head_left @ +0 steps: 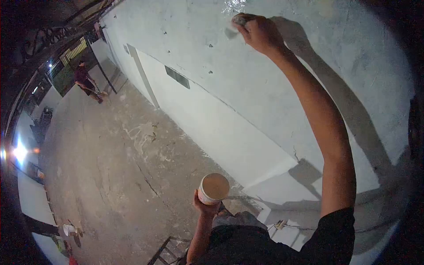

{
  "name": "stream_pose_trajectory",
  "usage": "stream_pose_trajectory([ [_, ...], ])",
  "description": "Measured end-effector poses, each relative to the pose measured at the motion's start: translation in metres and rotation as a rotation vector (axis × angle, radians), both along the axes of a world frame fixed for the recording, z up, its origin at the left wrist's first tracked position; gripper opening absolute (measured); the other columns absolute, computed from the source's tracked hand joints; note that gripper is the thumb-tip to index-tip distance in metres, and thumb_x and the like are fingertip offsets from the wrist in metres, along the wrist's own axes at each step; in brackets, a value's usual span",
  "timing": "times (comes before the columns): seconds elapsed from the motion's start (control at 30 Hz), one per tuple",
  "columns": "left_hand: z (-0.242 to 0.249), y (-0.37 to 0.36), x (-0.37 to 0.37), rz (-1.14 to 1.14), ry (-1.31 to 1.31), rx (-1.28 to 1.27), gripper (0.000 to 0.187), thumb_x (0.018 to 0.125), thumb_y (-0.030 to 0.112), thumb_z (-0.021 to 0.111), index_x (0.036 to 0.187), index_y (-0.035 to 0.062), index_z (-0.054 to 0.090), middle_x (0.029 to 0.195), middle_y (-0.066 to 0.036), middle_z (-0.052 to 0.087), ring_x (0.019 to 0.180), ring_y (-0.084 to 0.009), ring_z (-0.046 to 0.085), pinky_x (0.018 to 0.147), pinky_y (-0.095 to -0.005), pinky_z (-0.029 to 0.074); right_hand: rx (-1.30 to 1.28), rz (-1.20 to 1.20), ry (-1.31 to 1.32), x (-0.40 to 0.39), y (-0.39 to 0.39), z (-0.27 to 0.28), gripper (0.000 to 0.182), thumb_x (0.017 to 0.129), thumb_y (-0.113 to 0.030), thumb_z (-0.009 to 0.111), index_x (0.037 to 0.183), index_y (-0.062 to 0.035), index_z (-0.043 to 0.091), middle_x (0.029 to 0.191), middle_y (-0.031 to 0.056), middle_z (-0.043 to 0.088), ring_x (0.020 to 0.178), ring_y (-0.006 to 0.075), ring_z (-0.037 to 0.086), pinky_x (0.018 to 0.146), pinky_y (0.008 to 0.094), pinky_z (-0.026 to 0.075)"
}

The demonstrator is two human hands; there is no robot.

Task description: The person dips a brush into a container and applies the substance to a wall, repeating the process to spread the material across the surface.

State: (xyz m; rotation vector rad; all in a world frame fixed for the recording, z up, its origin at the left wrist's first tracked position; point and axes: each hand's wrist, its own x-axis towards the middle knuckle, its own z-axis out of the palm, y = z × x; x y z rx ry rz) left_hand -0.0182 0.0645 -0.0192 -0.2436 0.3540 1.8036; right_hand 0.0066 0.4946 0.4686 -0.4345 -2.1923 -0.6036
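My right hand (260,34) is raised at the top of the wall (265,79), fingers closed around a small flat tool (230,33). The tool is pale and blurred, and its exact kind cannot be made out; it lies close to the wall surface. Lower down, my left hand (205,206) grips a white round tub (202,194) from below and the side. The tub's round top looks brownish inside, and how full it is cannot be told.
Small dark holes (210,72) dot the grey upper wall above a whiter lower part. A metal frame like a ladder (165,251) stands below me. Far left on the concrete floor (106,168), a person (86,81) holds a long-handled tool. A bright lamp (20,152) shines at the left.
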Motion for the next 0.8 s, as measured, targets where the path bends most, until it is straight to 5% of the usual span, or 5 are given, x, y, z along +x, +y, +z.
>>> stream_pose_trajectory([
  [0.23,-0.003,0.001,0.002,0.033,0.013,-0.122,0.082,0.091,0.068,0.049,0.148,0.0089,0.049,0.144,-0.017,0.054,0.128,-0.0401,0.057,0.099,-0.0585,0.052,0.281,0.075,-0.167,0.013,0.003,-0.056,0.034,0.093,-0.019,0.069,0.126,-0.0176,0.067,0.109,0.0019,0.073,0.079,0.0307,0.073,0.070,0.0441,0.060],
  [0.37,0.008,0.002,0.005,0.068,0.111,-0.142,0.082,0.090,0.067,0.049,0.148,0.0083,0.050,0.142,-0.017,0.056,0.126,-0.0397,0.059,0.096,-0.0570,0.055,-0.555,0.109,-0.332,0.013,-0.041,-0.091,0.024,0.102,-0.033,0.064,0.114,-0.0139,0.072,0.108,0.0061,0.076,0.089,0.0297,0.074,0.083,0.0443,0.058],
  [0.63,0.011,0.004,0.008,-0.022,0.078,-0.094,0.082,0.091,0.068,0.046,0.147,0.0088,0.052,0.144,-0.016,0.057,0.129,-0.0390,0.058,0.102,-0.0581,0.050,0.147,0.074,0.157,0.073,-0.043,-0.036,0.030,0.096,-0.015,0.071,0.125,-0.0191,0.068,0.115,0.0044,0.075,0.091,0.0309,0.074,0.075,0.0405,0.063],
  [0.77,0.009,0.004,0.008,-0.031,0.056,-0.029,0.081,0.092,0.069,0.045,0.147,0.0091,0.052,0.142,-0.016,0.059,0.129,-0.0391,0.058,0.103,-0.0582,0.049,-0.021,-0.212,-0.267,0.091,-0.044,-0.074,0.050,0.086,0.002,0.071,0.131,-0.0216,0.066,0.118,0.0061,0.074,0.097,0.0301,0.074,0.074,0.0412,0.063],
  [0.8,0.004,0.003,0.007,-0.040,0.052,-0.026,0.081,0.092,0.069,0.045,0.147,0.0091,0.052,0.142,-0.016,0.059,0.129,-0.0391,0.058,0.103,-0.0582,0.049,-0.037,-0.019,-0.332,0.094,-0.052,-0.086,0.049,0.084,0.000,0.071,0.128,-0.0199,0.067,0.119,0.0060,0.073,0.096,0.0304,0.074,0.075,0.0411,0.063],
])
